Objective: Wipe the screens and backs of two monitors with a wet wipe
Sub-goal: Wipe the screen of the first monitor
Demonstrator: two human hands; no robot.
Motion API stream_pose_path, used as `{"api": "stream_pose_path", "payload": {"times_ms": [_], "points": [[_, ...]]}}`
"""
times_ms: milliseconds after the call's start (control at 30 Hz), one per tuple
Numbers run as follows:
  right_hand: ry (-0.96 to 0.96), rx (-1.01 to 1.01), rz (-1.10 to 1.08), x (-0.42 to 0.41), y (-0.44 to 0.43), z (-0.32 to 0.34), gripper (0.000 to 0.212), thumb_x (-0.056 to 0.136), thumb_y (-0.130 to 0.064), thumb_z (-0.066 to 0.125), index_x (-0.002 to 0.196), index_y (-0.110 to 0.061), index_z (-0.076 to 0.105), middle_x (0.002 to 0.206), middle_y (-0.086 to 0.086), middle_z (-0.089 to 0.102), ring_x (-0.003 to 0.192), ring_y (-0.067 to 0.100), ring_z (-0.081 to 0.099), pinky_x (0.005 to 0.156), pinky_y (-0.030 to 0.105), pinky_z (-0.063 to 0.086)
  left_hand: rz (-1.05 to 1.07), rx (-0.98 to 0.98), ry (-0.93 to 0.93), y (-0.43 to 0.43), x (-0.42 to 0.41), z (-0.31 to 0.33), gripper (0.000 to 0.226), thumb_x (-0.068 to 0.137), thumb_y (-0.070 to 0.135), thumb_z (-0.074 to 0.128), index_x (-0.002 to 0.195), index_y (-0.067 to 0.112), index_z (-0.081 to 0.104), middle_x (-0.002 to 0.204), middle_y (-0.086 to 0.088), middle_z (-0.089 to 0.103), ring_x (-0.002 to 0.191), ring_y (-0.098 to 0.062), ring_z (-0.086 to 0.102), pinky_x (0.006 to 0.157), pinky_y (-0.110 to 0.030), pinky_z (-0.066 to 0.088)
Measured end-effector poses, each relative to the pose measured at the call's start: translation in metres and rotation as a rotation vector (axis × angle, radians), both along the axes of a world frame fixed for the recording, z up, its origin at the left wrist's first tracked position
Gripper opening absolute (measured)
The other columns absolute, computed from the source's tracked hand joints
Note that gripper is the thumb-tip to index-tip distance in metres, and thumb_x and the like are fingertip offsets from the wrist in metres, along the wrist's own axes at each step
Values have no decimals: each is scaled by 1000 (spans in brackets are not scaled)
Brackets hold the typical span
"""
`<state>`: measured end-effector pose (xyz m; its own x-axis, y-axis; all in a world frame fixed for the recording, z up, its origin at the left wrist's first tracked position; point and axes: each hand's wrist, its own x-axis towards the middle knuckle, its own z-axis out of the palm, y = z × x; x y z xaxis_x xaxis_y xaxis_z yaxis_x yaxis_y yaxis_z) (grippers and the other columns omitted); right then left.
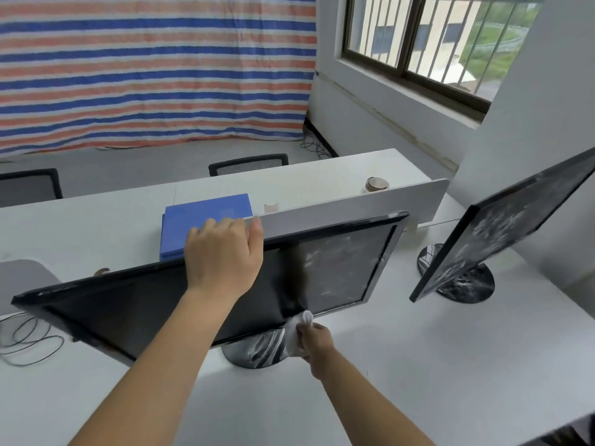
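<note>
My left hand (225, 252) grips the top edge of the monitor (145, 304) in front of me, fingers curled over to its back. The monitor sits tilted on the desk (418, 365). My right hand (317, 341) holds the bunched white wipe (297, 329), fingers curled round it, pressing it against the screen's bottom edge just above the round base (254, 349). The screen's left part is dark; its right part is streaked white. The second monitor (515, 220) stands to the right, well apart, angled away, its screen streaked too. A blue folder (199, 220) lies behind my left hand, beside the divider (354, 201).
</note>
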<state>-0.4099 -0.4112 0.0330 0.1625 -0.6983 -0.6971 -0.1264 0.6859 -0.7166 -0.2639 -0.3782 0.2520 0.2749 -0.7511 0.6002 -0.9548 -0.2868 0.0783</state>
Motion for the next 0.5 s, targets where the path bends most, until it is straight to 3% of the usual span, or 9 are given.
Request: {"api": "stream_pose_path", "payload": {"times_ms": [133,200,333,433,500], "points": [[-30,93,81,1,16,-16,21,99,-32,55,100,-11,60,97,12,67,93,30,66,68,33,56,51,105,74,-29,-23,2,68,104,41,21,42,14,34,39,0,36,39,-22,36,51,-28,30],[-37,118,101,9,20,-23,23,98,-34,54,104,-13,60,100,13,68,96,30,66,75,37,58,74,94,131,-35,-22,-1,68,104,39,23,41,15,34,40,-1,37,39,-22,38,49,-26,27],[-76,129,102,27,2,-25,10,96,-25,55,92,-16,59,102,14,67,98,32,67,86,46,57,64,109,134,-41,-14,0,70,104,41,23,42,12,38,40,-3,42,40,-22,42,48,-26,32],[-89,86,80,15,-35,-49,29,89,-30,59,98,-4,69,82,12,69,74,26,67,67,38,58,73,135,148,-47,-11,3,71,104,41,23,44,8,43,41,-5,45,42,-22,43,49,-30,39],[-83,36,51,-14,-56,-43,39,91,-24,53,97,10,70,61,9,62,52,19,58,49,25,46,71,156,167,-52,-10,4,71,104,41,24,46,6,46,43,-6,47,44,-23,45,52,-33,44]]}}
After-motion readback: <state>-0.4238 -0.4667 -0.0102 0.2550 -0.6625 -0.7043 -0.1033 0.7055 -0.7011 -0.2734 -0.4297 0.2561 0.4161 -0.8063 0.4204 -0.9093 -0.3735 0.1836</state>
